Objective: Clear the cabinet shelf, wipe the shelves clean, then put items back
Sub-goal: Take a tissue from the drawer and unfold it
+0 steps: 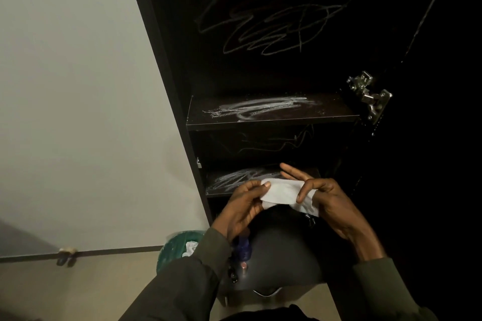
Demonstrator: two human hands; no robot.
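A tall black cabinet stands open in front of me. Its upper shelf [271, 112] is bare and streaked with white smears. A lower shelf [234, 180] shows similar white streaks. I hold a white wipe [284, 194] stretched between both hands just in front of the lower shelf. My left hand [245, 206] pinches its left end with the thumb on top. My right hand [326, 198] pinches the right end, with two fingers held straight out.
Grey scribbles mark the cabinet's back panel [273, 21]. A metal hinge [370, 96] sits on the right side beside the open door. On the floor, a green bin [177, 247] with white waste, a dark rounded bag [281, 255] and small bottles [242, 250]. White wall left.
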